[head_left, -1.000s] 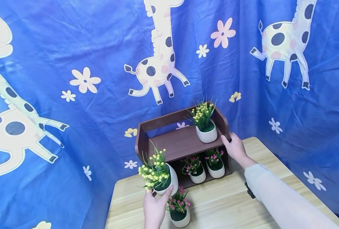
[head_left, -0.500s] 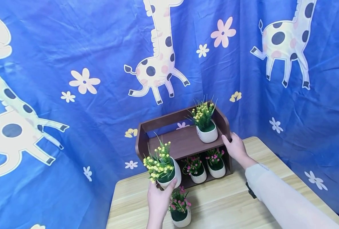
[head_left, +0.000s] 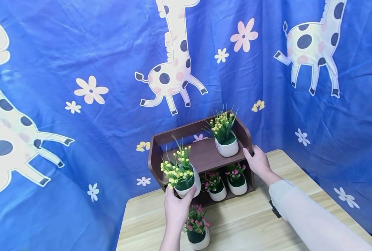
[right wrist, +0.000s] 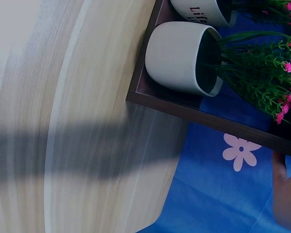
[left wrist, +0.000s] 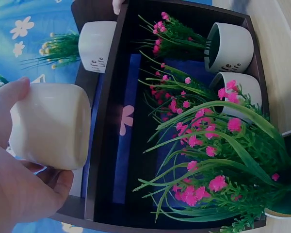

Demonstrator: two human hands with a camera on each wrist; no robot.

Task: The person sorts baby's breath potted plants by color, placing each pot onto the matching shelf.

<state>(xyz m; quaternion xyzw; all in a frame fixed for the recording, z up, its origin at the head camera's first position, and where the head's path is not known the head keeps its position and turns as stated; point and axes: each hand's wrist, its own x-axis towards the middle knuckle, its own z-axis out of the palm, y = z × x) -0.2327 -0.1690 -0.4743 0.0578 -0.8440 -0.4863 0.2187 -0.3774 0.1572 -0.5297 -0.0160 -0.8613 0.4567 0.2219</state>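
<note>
My left hand (head_left: 177,209) holds a white pot (left wrist: 53,126) of yellow artificial flowers, thumb on one side and fingers on the other. The pot is tilted and overlaps the front left of the brown two-tier shelf (head_left: 201,151) in the head view. At the shelf's right side panel, my right hand (head_left: 259,163) grips the edge; its fingers behind the panel are hidden. Another yellow-flowered pot (head_left: 227,147) stands at the right end of the upper tier. Below it, two white pots with pink flowers, the left one (head_left: 217,194) and the right one (head_left: 238,188), sit side by side.
A pink-flowered pot (head_left: 200,241) stands on the wooden table (head_left: 248,223) in front of the shelf, just below my left hand in the head view. Behind the table hangs a blue curtain (head_left: 117,146) printed with giraffes and flowers.
My left hand has moved the yellow-flowered pot up and rightward, from in front of the shelf to over the upper tier's front edge. The right hand keeps its grip on the side panel.
</note>
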